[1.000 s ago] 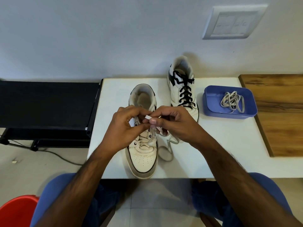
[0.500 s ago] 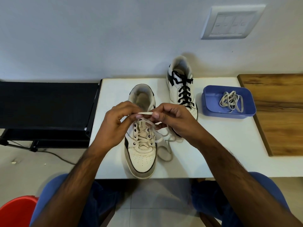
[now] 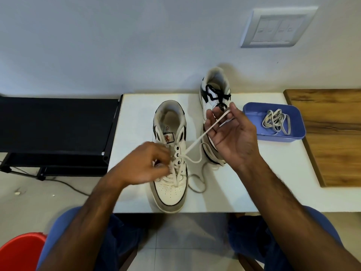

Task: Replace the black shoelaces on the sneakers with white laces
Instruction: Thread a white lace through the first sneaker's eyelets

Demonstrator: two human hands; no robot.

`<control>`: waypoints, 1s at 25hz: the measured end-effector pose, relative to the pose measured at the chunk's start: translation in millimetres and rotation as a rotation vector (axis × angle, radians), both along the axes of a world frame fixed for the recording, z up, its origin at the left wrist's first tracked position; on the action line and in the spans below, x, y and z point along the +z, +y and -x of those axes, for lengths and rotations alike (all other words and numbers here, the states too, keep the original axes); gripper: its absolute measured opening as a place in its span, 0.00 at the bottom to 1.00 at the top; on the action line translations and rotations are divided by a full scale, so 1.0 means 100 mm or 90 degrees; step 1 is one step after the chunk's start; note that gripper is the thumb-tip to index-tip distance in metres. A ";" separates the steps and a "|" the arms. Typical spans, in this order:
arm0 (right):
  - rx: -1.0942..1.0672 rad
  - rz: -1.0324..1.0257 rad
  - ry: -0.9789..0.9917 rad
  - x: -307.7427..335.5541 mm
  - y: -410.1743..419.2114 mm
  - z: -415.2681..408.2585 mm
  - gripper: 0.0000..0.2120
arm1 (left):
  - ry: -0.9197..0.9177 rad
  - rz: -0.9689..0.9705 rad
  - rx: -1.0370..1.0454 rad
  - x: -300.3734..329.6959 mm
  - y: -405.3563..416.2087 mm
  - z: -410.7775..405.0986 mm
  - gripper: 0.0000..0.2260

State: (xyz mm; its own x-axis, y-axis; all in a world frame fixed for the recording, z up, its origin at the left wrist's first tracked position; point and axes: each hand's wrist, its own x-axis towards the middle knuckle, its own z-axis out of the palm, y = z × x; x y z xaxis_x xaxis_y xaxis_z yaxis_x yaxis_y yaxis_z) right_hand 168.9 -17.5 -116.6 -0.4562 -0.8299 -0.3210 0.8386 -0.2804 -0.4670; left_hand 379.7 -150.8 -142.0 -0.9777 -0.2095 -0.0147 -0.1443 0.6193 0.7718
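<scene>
Right hand (image 3: 232,137) now drawn away, pinching white lace (image 3: 197,142) taut; left hand (image 3: 148,165) gripping laces at near sneaker (image 3: 170,173)

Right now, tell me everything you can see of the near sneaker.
The near sneaker is white and leather-looking, with a grey toe bumper, dark side trim and a tongue label. It stands upright at the table's front edge, toe toward the person. A white lace crosses its lower eyelets; the upper ones are empty. The left hand works at the lacing; the right hand pulls one lace end taut.
</scene>
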 end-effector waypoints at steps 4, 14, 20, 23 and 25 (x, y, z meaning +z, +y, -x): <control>-0.006 -0.037 0.046 0.01 -0.04 0.01 0.11 | -0.034 -0.020 -0.065 0.00 0.19 0.08 0.13; 0.231 -0.119 0.566 -0.16 -0.02 -0.11 0.15 | 0.176 -0.072 0.499 0.09 0.01 0.05 0.07; 0.226 -0.225 0.824 -0.18 -0.03 -0.24 0.04 | -0.051 -0.002 0.441 -0.03 0.07 0.11 0.22; 0.236 -0.236 0.953 -0.24 -0.02 -0.27 0.06 | -0.048 0.008 0.446 -0.05 0.06 0.12 0.24; 0.257 -0.201 1.051 -0.28 -0.03 -0.28 0.04 | -0.071 0.003 0.438 -0.04 0.07 0.13 0.28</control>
